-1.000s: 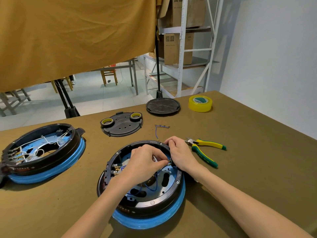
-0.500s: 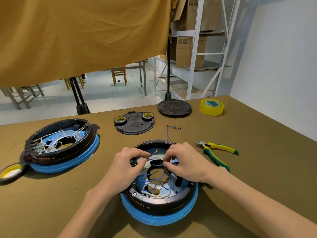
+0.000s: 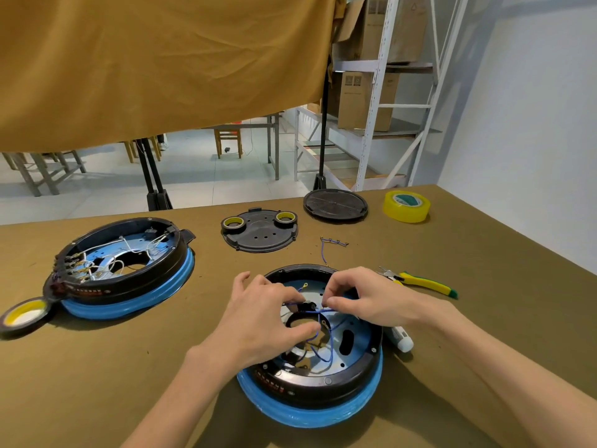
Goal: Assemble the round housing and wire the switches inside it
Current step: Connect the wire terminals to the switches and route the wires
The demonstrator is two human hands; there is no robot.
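A round black housing wrapped in blue film lies on the table in front of me, open side up. Blue wires with ring terminals cross its middle. My left hand reaches over its left rim and pinches a blue wire between thumb and fingers. My right hand hovers over the far right part and pinches the same bundle of blue wires near a small black switch. A spare blue wire harness rests on the table beyond the housing.
A second housing with white wires sits at left, a tape roll beside it. A black cover plate, a round black lid and yellow tape lie farther back. Yellow-green cutters and a white tube lie at right.
My hands have lifted from the far rim to the housing's middle, drawing the blue wires up between them. My view has shifted, so everything sits further right and lower.
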